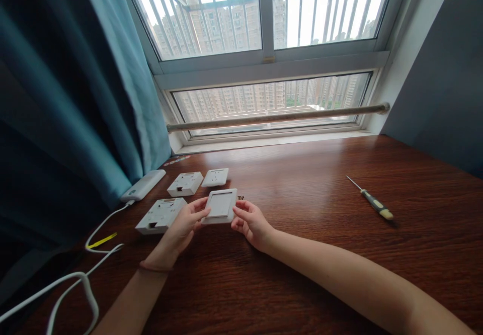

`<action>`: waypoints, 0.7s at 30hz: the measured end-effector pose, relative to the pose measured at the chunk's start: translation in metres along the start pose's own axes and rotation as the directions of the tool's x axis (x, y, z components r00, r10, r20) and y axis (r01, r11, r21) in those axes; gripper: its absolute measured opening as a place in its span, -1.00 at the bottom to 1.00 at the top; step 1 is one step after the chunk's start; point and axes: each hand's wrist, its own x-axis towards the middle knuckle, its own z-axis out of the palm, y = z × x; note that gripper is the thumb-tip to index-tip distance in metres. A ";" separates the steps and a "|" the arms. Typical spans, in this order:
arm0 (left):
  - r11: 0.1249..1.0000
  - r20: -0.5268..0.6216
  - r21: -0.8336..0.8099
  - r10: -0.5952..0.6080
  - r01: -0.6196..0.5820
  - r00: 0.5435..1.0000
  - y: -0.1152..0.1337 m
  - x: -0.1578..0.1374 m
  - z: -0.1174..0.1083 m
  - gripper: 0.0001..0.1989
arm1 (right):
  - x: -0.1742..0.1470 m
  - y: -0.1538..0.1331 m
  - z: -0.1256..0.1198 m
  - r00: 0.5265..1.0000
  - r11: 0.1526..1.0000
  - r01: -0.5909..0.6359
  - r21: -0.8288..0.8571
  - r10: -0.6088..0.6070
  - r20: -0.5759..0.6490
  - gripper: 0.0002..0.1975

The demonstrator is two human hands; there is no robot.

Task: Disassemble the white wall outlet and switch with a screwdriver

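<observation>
Between my two hands is a white square wall switch [220, 204], tilted so that its front faces me. My left hand [188, 222] grips its left edge, thumb on the front. On the opposite edge, my right hand [251, 223] pinches the plate with thumb and fingers. The undersides of the fingers and the back of the switch are hidden. Close behind it lies a white socket panel [215, 177]. Two white mounting boxes stand to the left, a farther one [185, 183] and a nearer one [161, 215] beside my left hand.
A screwdriver [373, 201] lies on the brown wooden table [302, 174] at the right. Several small screws [240, 197] sit behind my right hand. At the left are a white power bank [143, 185] with a cable [101, 219], a yellow strip [102, 240] and a blue curtain [124, 98].
</observation>
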 end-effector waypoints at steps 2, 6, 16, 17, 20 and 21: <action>1.000 0.039 -0.011 0.011 -0.011 0.999 -0.002 -0.001 0.004 -0.44 | 0.002 0.003 0.000 0.998 0.998 0.049 -0.036 -0.050 -0.025 -0.55; 0.998 0.052 -0.017 0.058 -0.057 0.997 -0.005 -0.001 0.007 -0.40 | 0.003 0.007 -0.002 0.988 0.981 0.137 -0.138 -0.146 -0.053 -0.62; 0.988 0.067 -0.064 0.147 -0.143 0.987 -0.008 -0.002 0.013 -0.42 | -0.002 -0.004 -0.005 0.967 0.923 0.199 -0.329 -0.239 -0.085 -0.79; 0.988 0.060 -0.074 0.142 -0.138 0.988 -0.009 -0.002 0.014 -0.42 | -0.002 -0.008 -0.005 0.967 0.920 0.196 -0.339 -0.239 -0.092 -0.80; 0.988 0.050 -0.116 0.112 -0.105 0.992 -0.011 -0.004 0.019 -0.44 | -0.007 -0.021 -0.006 0.967 0.916 0.179 -0.358 -0.230 -0.105 -0.82; 0.986 0.057 -0.136 0.110 -0.101 0.992 -0.012 -0.006 0.022 -0.45 | -0.011 -0.026 -0.008 0.969 0.915 0.172 -0.365 -0.223 -0.103 -0.82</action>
